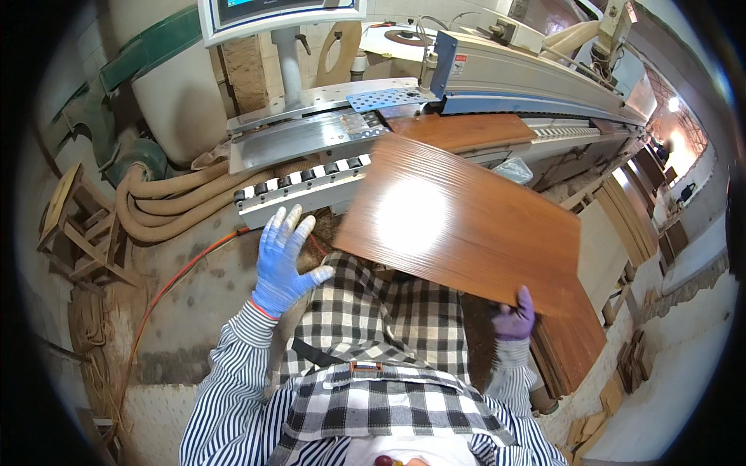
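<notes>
Panel, glossy brown, held tilted in the air before the machine. Right hand: fingers curled over its near edge. Left hand: fingers spread, empty, clear of it. Judged: not yet on rollers; another board lies there. More boards stacked at right. Dusty concrete floor, hoses.

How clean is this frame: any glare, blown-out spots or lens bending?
Head view: a white glare patch washes out the middle of the brown board held by the right hand; a bright lamp at upper right is blown out; machine edges bow toward the dark fisheye rim; the left hand looks sharp.
</notes>
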`<state>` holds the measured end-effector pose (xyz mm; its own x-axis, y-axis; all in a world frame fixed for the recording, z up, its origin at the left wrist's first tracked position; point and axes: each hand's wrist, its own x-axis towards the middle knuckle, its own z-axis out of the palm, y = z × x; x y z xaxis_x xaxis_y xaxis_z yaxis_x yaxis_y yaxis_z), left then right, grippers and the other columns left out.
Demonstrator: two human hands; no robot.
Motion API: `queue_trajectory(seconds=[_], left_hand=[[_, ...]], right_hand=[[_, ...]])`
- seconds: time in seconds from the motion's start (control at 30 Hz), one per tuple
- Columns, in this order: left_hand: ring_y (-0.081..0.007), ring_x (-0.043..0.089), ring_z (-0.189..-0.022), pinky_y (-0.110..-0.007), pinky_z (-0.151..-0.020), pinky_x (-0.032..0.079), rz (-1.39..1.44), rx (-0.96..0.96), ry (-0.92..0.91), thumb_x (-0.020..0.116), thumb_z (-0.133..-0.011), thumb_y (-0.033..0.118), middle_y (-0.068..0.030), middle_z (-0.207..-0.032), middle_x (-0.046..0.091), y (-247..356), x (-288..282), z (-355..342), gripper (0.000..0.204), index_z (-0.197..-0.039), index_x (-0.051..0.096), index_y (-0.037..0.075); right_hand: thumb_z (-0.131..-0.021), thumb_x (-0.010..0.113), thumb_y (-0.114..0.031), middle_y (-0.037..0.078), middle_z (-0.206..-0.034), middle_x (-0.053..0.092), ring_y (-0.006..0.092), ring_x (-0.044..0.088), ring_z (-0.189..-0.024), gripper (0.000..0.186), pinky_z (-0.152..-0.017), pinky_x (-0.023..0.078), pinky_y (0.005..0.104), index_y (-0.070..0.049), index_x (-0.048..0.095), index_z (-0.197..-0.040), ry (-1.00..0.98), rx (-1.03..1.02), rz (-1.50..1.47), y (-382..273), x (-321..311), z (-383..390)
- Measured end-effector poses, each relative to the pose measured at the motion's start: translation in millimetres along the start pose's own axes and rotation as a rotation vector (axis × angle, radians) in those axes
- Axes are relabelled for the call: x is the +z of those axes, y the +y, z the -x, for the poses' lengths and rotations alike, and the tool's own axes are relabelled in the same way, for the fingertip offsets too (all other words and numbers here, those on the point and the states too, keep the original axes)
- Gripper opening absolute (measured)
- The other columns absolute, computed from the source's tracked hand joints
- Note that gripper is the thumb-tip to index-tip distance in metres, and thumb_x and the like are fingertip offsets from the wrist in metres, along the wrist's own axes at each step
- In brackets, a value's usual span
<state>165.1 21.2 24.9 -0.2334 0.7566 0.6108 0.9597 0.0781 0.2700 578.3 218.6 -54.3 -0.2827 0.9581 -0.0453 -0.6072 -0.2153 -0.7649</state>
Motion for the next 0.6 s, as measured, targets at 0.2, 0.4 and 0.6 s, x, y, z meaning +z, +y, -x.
queue_trajectory(seconds=[0.2, 0.4, 0.6], left_hand=[[-0.0364, 0.029, -0.139, -0.055, -0.115, 0.017, -0.334, -0.014, -0.001, 0.057, -0.077, 0.072, -0.0161, -0.146, 0.039, -19, -28, 21, 0.081, -0.132, 0.053, 0.012], [-0.0346, 0.041, -0.131, -0.049, -0.111, 0.028, -0.453, -0.2, 0.023, 0.067, -0.078, 0.058, -0.0155, -0.136, 0.052, -59, -43, 41, 0.07, -0.127, 0.058, 0.009], [-0.0362, 0.043, -0.131, -0.046, -0.109, 0.033, -0.418, -0.358, 0.0, 0.072, -0.078, 0.049, -0.016, -0.138, 0.052, -88, -36, 16, 0.067, -0.129, 0.058, 0.008]], right_hand=[[-0.102, 0.043, -0.019, 0.007, -0.101, 0.064, 0.0116, 0.059, -0.081, 0.026, -0.065, 0.052, 0.0217, -0.003, 0.056, -0.116, -0.487, 0.443, -0.337, 67, 121, -65], [-0.099, 0.054, -0.024, 0.007, -0.098, 0.065, 0.0157, 0.062, -0.074, 0.024, -0.063, 0.052, 0.0229, -0.005, 0.059, -0.112, -0.635, 0.578, -0.279, 142, 178, -116], [-0.097, 0.057, -0.025, 0.011, -0.107, 0.066, 0.0248, 0.066, -0.091, 0.023, -0.076, 0.056, 0.0352, -0.009, 0.06, -0.113, -0.505, 0.662, -0.409, 125, 217, -110]])
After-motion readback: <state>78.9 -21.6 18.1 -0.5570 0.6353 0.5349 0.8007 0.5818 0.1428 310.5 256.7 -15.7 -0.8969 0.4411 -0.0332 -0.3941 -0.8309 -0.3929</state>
